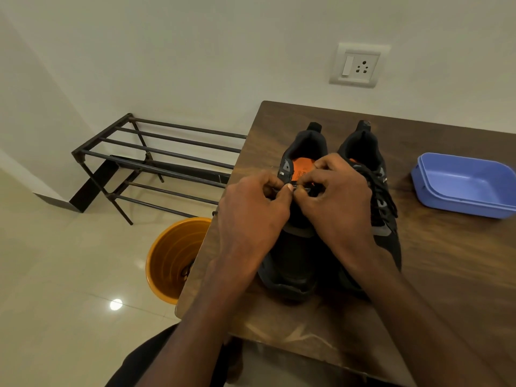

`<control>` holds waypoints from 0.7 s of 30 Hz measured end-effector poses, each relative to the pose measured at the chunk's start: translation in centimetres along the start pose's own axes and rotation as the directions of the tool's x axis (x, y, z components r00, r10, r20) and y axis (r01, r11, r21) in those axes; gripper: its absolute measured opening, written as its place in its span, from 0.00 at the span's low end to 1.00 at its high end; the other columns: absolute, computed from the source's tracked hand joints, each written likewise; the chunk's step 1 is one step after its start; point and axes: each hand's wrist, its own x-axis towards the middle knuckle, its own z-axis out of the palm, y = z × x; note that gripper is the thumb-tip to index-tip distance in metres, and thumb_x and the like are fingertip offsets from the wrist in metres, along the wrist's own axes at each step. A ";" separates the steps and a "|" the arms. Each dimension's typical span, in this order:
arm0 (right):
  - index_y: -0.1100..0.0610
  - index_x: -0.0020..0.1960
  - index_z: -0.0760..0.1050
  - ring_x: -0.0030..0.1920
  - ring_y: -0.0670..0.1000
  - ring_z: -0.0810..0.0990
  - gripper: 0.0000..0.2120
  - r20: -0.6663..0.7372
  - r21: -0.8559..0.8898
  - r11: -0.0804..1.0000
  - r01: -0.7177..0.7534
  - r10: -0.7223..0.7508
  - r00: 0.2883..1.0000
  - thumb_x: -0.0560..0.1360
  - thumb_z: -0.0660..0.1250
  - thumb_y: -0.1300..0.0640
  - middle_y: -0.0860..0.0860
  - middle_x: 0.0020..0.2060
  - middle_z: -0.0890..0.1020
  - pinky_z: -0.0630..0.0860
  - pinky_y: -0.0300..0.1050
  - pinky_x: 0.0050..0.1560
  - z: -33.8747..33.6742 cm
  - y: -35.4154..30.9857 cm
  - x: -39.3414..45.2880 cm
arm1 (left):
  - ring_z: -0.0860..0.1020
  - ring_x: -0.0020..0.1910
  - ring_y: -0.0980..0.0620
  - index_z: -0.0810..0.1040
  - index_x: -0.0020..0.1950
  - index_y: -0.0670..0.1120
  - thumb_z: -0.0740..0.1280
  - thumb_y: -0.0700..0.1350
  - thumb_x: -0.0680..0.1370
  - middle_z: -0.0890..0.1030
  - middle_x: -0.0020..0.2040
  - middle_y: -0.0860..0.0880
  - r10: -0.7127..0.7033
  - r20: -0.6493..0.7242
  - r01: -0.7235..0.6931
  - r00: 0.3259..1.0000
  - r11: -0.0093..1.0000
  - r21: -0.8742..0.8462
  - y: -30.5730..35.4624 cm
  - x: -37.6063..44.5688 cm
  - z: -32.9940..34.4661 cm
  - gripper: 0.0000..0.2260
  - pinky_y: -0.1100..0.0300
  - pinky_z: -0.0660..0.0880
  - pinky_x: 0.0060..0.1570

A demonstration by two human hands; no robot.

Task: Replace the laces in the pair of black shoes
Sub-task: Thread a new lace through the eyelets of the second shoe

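Pinching a black lace over the left shoe on the table, the left hand and right hand are meeting fingertip to fingertip (lace running crosswise, shoe lengthwise away).

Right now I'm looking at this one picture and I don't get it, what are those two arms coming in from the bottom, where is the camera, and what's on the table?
There is no machine here. The arms belong to a person, and the single wide-angle camera sits on that person's head, looking forward and down, so you see the work as they do.

On the wooden table stand two black shoes, toes toward the person. The left hand and the right hand meet over the left shoe, their fingers pinching a thin black lace near its orange insole. The right shoe has its lace threaded. A blue plastic tub sits at the table's right edge.

On the floor to the left are an orange bucket and a metal rack. A wall socket is above.
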 end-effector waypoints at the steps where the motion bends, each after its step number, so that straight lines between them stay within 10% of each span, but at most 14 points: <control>1: 0.53 0.45 0.86 0.43 0.45 0.77 0.02 -0.014 0.038 0.999 -0.022 0.023 1.000 0.72 0.75 0.56 0.46 0.46 0.78 0.79 0.45 0.41 0.0 0.0 -0.1 | 0.81 0.40 0.63 0.84 0.52 0.54 0.71 0.55 0.80 0.83 0.42 0.59 0.002 0.002 -0.002 1.000 1.000 0.001 0.0 0.0 -0.1 0.07 0.69 0.75 0.40; 10: 0.50 0.45 0.86 0.52 0.47 0.76 0.03 0.029 0.069 0.989 -0.130 0.128 0.991 0.72 0.76 0.56 0.43 0.51 0.74 0.81 0.49 0.50 0.0 -0.1 -0.6 | 0.80 0.52 0.61 0.83 0.61 0.53 0.69 0.44 0.83 0.84 0.57 0.56 0.028 0.029 -0.029 0.999 0.999 0.023 -1.0 0.4 0.0 0.09 0.71 0.74 0.50; 21: 0.50 0.66 0.79 0.61 0.48 0.68 0.20 0.190 -0.025 0.997 -0.074 0.078 0.979 0.75 0.71 0.49 0.44 0.65 0.72 0.72 0.46 0.58 -0.6 0.2 -0.5 | 0.82 0.47 0.59 0.84 0.54 0.53 0.71 0.49 0.80 0.84 0.48 0.57 0.115 0.049 -0.112 0.992 0.992 -0.059 -1.4 0.7 0.1 0.04 0.56 0.84 0.48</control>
